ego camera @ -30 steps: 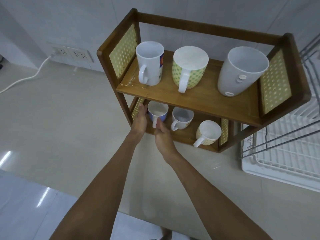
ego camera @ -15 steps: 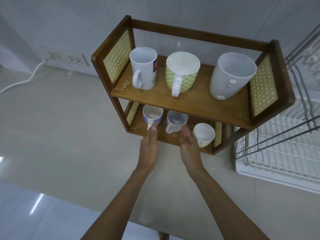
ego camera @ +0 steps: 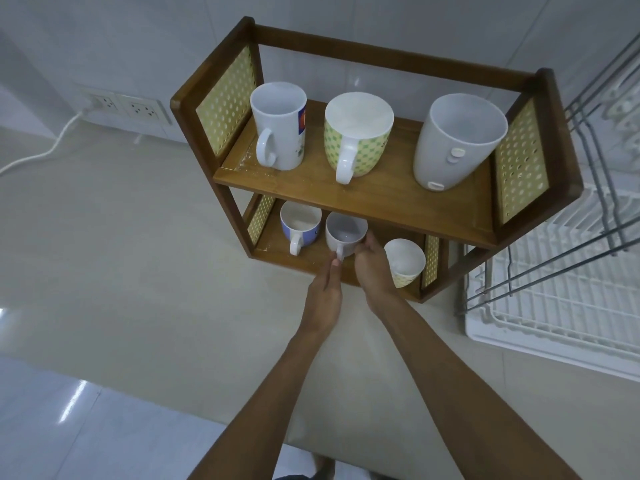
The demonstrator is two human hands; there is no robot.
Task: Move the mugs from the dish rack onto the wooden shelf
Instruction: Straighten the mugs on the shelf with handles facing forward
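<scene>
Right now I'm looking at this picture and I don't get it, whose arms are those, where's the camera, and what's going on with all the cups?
The camera is worn on a person's head, looking down at their own bare arms. Ahead stands a wooden shelf on a pale counter. Its upper level holds three big mugs. The lower level holds a blue mug, a white mug and a dotted mug. The right hand is curled around the white mug's side; the left hand touches its handle with a fingertip, so no firm grip there. The white dish rack at right shows no mugs.
</scene>
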